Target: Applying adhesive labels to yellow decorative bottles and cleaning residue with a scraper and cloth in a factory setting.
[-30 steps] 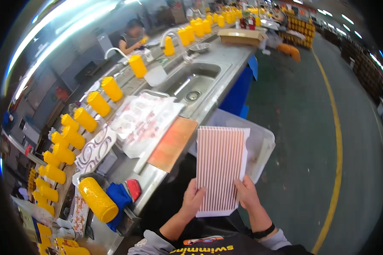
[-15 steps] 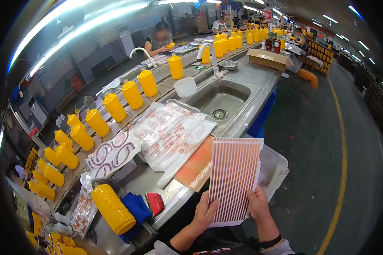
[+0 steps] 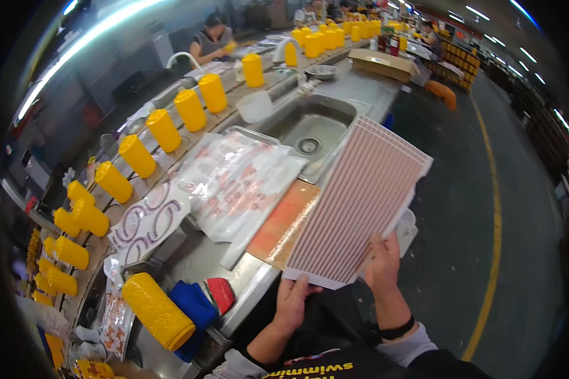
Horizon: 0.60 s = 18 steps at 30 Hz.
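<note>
Striped sheet [image 3: 360, 202], one: extending forward from both hands, its far end leaning to the right; its left edge is showing against the orange board. Whether further layers are lying beneath it cannot be told.

Hands, two. Left hand [image 3: 291, 303]: closing on the near edge, close to the left corner, thumb resting on top. Right hand [image 3: 384, 259]: pinching the right edge farther up, thumb on top, fingers partly hidden.

Wristband [image 3: 398, 330], one: circling the right wrist.

Orange board [image 3: 283, 224], one: lying along the counter's edge.

Red-printed sheets, in clear film [image 3: 234, 183]: overlapping left of the board, too layered for counting.

Purple-ringed sheet [image 3: 148, 218], one: lying farther left.

Sink [image 3: 325, 120], one: sitting beyond the board.

White taps [image 3: 284, 47], two: arching over the counter.

Translucent tub [image 3: 255, 107], one, and metal bowl [image 3: 322, 72], one: standing near the sink.

Yellow containers [image 3: 189, 110], upright: six standing in line from behind the sink to the purple-ringed sheet; the more distant are crowding beyond counting.

Yellow cylinder [image 3: 157, 309], one: lying tilted beside the blue cloth [image 3: 196, 309], one.

Cardboard box [image 3: 382, 65], one: resting near the counter's far edge.
</note>
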### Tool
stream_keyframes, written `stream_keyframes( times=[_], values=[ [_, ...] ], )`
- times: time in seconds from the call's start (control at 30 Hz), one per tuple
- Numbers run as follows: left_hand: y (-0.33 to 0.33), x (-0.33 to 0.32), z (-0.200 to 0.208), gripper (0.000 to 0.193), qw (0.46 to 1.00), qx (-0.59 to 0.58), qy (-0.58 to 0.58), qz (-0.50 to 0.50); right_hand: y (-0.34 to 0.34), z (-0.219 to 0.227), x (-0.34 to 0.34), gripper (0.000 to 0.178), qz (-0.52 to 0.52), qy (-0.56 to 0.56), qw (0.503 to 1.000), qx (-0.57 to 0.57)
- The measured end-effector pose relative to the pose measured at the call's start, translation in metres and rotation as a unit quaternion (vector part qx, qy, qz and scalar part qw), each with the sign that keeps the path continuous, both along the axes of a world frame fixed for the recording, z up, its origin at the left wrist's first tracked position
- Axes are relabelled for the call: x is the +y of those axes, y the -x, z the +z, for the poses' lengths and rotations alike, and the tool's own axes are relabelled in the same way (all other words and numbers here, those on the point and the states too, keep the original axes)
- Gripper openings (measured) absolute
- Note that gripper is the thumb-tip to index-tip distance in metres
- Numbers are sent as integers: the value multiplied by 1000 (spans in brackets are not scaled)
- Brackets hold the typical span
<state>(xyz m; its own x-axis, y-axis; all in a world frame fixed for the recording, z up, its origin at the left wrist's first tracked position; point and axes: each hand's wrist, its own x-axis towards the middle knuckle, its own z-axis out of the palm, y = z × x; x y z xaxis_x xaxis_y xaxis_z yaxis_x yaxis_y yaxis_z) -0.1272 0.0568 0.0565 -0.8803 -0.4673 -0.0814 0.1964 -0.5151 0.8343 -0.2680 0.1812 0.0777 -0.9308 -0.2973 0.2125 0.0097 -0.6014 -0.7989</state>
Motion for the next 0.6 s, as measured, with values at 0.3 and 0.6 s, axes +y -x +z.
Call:
stream_keyframes(
  times=[0.3, 0.6],
  values=[
    [-5, 8, 3, 27, 998, -3, 68, -12, -11, 3, 0, 38, 6, 13, 1000, -1],
    [-14, 10, -6, 24, 997, -2, 17, -70, 14, 26, 12, 34, -69, -79, 994, -19]
  ],
)
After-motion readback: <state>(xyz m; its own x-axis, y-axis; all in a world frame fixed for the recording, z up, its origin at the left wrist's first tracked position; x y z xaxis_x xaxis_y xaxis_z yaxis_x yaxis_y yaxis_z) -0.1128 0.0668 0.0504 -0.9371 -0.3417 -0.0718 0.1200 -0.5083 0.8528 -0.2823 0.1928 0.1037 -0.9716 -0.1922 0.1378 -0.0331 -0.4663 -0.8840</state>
